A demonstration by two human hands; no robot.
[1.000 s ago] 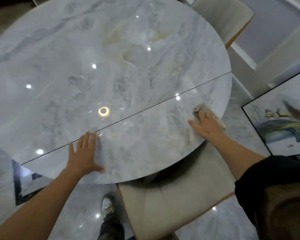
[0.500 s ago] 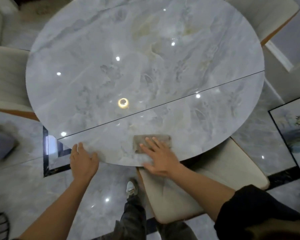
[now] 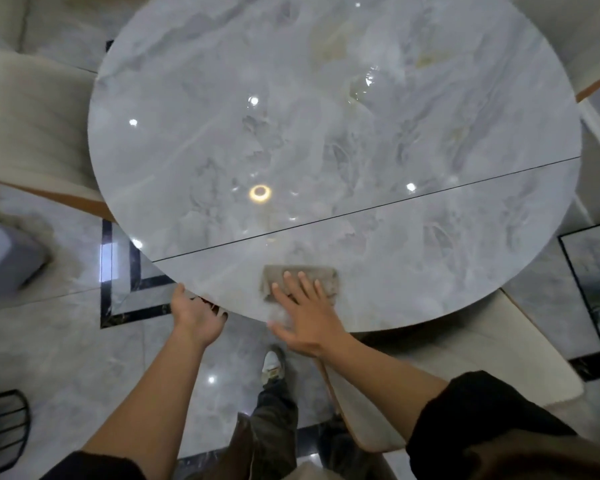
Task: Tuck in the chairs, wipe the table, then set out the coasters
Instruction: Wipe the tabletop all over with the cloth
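Grey-brown wiping cloth [image 3: 300, 276] lies flat on the round marble table [image 3: 326, 116], at lower centre of the frame, close to the near rim and below the dark seam line that crosses the top. Right hand [image 3: 305, 317] lies flat on the cloth, palm down, fingers straight and spread, fingertips on the cloth, heel of the hand past the rim. Left hand [image 3: 194, 313] is just left of it at the table edge: thumb up against the rim, fingers curled under it, holding the edge. Both forearms are bare, with dark sleeves at the bottom of the frame.

Cream chair [image 3: 465, 358] at lower right, seat partly under the table. A second cream chair [image 3: 32, 126] at the left edge, pushed against the rim. A third [image 3: 586, 46] at upper right, mostly cut off. Ceiling lights reflect in the tabletop. Glossy marble floor with black inlay border [image 3: 106, 271] at lower left. White shoe [image 3: 272, 365] below the hands. Framed picture [image 3: 596, 289] at the right edge. Black wire item [image 3: 4, 427] at lower left, too cropped to identify.
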